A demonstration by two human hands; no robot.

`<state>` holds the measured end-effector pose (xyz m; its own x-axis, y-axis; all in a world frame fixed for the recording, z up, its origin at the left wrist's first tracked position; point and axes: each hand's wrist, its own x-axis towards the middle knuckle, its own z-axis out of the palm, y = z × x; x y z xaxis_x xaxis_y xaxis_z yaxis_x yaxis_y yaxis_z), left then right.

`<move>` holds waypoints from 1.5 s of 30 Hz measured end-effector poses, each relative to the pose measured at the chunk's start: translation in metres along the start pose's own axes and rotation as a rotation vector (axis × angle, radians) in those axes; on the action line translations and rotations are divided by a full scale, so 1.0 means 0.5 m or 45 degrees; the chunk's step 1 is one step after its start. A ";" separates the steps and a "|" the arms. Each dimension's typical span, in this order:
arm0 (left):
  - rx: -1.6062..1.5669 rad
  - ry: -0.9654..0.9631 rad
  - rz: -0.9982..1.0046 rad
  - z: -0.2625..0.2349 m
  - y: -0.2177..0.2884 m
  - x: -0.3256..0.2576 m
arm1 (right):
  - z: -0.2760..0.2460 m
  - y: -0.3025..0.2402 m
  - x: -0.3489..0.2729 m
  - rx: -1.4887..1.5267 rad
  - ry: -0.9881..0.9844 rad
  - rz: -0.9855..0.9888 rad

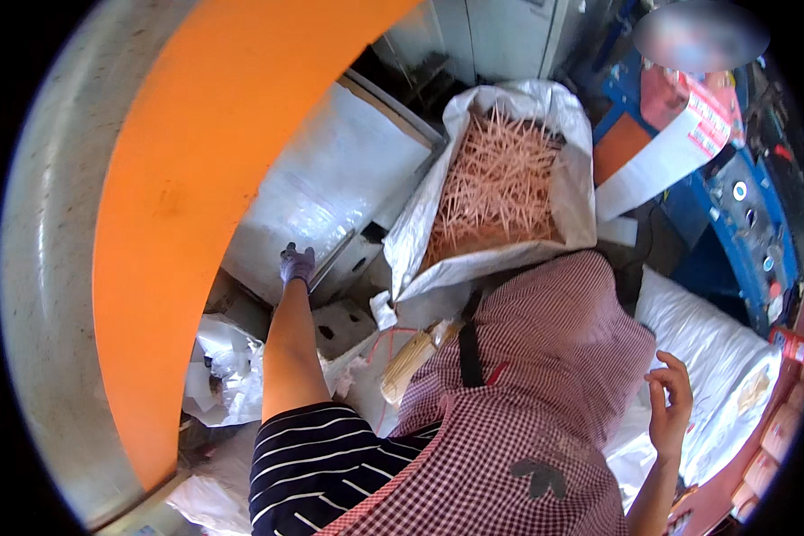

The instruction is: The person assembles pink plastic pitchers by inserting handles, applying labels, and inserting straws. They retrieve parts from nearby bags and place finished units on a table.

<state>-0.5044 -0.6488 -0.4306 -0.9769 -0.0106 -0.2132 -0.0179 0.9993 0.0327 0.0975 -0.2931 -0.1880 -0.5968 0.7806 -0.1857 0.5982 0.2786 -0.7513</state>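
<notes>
My left hand [297, 264], in a purple glove, reaches forward and lies palm down on a white plastic-wrapped block [330, 188], near its lower edge. It holds nothing that I can see. My right hand [670, 402] is bare and hangs at the right beside my checked apron [536, 393], fingers loosely curled and apart, empty. Ahead of me stands a large white sack [573, 192], open at the top and filled with thin pale wooden sticks [496, 183]. A small bundle of sticks [409, 362] lies below it, close to my apron.
A broad orange curved panel [188, 170] with a grey rim [49, 250] fills the left. Crumpled white plastic [223, 366] lies under my left arm. White filled sacks [724, 357] lie at the right, beside a blue machine [741, 214].
</notes>
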 end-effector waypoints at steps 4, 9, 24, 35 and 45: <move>0.026 -0.006 -0.050 0.008 -0.085 0.004 | 0.038 0.005 -0.006 -0.003 -0.163 0.011; 0.087 -0.100 -0.075 0.038 -0.141 0.020 | 0.068 0.004 0.005 0.094 -0.206 0.119; -1.020 0.127 0.017 0.114 0.020 0.235 | 0.090 0.049 0.016 0.108 -0.299 0.317; -2.163 -0.760 -0.874 0.175 0.048 0.234 | 0.100 0.086 0.012 0.209 -0.327 0.563; -2.685 -0.772 -0.474 0.058 0.173 0.296 | 0.100 0.127 0.001 0.289 -0.223 0.531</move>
<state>-0.6443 -0.5629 -0.4876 -0.7211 0.2902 -0.6292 -0.6710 -0.5190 0.5295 0.1083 -0.3029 -0.2674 -0.4242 0.6888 -0.5879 0.6850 -0.1804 -0.7058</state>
